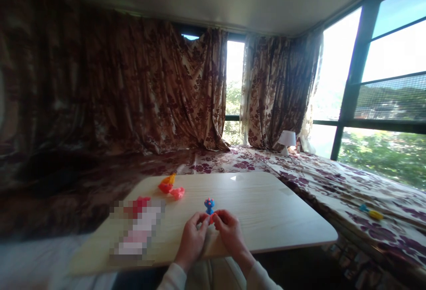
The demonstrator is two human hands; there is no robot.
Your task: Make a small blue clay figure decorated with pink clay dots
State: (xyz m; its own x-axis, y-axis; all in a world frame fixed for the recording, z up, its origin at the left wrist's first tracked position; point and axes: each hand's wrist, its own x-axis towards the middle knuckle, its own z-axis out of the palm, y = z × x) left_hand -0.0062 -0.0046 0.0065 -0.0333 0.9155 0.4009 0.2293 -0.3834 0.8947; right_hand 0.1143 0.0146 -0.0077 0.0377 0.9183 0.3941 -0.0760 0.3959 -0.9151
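We have the fingers of our left hand (194, 235) and right hand (230, 229) closed on a small orange-red piece (213, 218), which is between them, above the near part of the pale wooden table (259, 210). The blue figurine (209, 206) is just beyond our fingertips.

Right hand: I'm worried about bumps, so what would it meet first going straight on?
The orange piece at the fingertips of the right hand; past that, likely the left hand or the blue figure, though depth is unclear.
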